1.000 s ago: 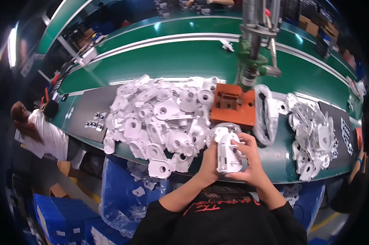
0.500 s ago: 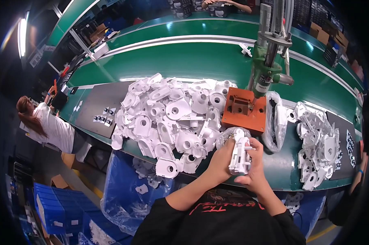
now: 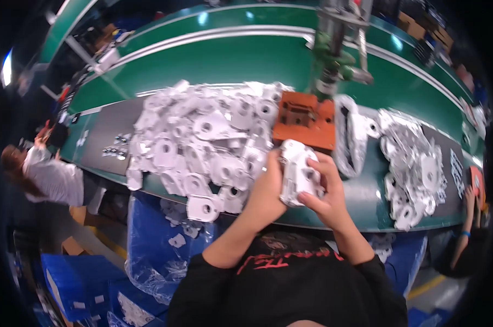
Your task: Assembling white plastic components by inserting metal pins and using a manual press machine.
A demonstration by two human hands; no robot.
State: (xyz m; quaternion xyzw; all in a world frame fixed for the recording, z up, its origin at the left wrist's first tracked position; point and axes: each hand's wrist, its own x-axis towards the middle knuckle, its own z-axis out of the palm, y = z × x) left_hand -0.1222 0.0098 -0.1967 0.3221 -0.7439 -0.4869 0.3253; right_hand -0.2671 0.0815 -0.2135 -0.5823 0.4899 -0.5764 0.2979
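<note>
Between my two hands I hold a white plastic housing (image 3: 294,177) over the near edge of the bench. My left hand (image 3: 267,188) is closed on its left side, the fingers partly hidden behind it. My right hand (image 3: 329,192) grips its right side, thumb near the lower end and fingers along the upper right. Just beyond the housing stands an orange fixture block (image 3: 305,121) with a recess in its top. A green press (image 3: 327,62) rises behind the block. A big heap of white plastic housings (image 3: 205,141) lies to the left of my hands.
A clear plastic bag (image 3: 351,136) lies right of the fixture. Farther right is a smaller pile of white parts (image 3: 415,169). Blue lined bins (image 3: 156,245) stand below the bench at left. One person (image 3: 44,171) works at far left; another person's hands (image 3: 471,199) show at far right.
The housing in my hands has turned, now showing a broader face with a round hole. The whole view has shifted, so the bench sits higher and farther left in the picture.
</note>
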